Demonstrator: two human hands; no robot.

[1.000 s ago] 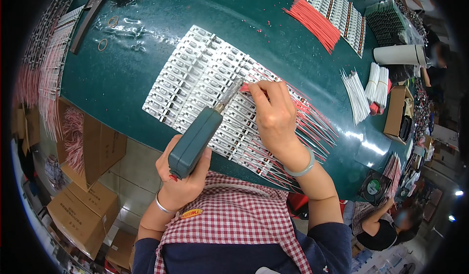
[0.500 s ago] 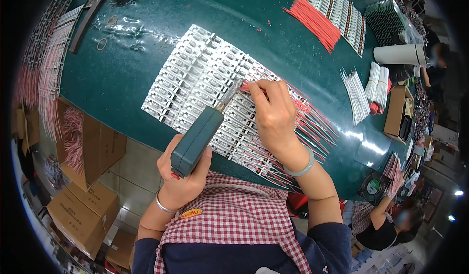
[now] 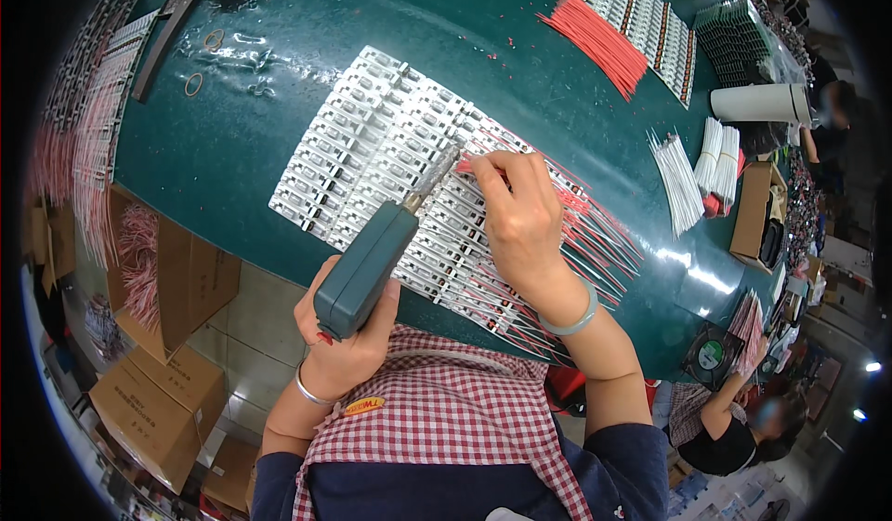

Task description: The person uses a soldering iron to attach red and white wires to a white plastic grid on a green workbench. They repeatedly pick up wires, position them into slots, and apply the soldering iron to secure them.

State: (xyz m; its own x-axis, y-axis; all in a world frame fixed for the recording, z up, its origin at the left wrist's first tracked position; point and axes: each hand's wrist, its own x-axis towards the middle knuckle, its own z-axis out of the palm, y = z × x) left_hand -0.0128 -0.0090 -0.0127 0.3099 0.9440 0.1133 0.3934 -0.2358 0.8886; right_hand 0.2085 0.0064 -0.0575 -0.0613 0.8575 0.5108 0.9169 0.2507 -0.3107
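Note:
My left hand (image 3: 346, 344) is wrapped round the dark green body of a soldering gun (image 3: 364, 265). Its metal tip slants up and right, ending beside my right fingertips. Below it lies a panel of white circuit boards (image 3: 358, 140), set in long rows on the table. With thumb and forefinger pinched, my right hand (image 3: 522, 214) holds a red wire (image 3: 465, 165) against the boards near the tip. Many red and white wires (image 3: 599, 242) trail off the panel's right side, partly hidden by my right hand and wrist.
On the green table (image 3: 251, 131), a bundle of red wires (image 3: 599, 45) and bundles of white wires (image 3: 676, 184) lie to the right. A white cylinder (image 3: 760, 105) and a cardboard box (image 3: 757, 214) stand beyond. Wired panels (image 3: 102, 103) hang over the left edge. Another person (image 3: 734, 428) works at lower right.
My left hand and the soldering gun have shifted slightly down and left, the tip drawing back a little. My right hand stays in place.

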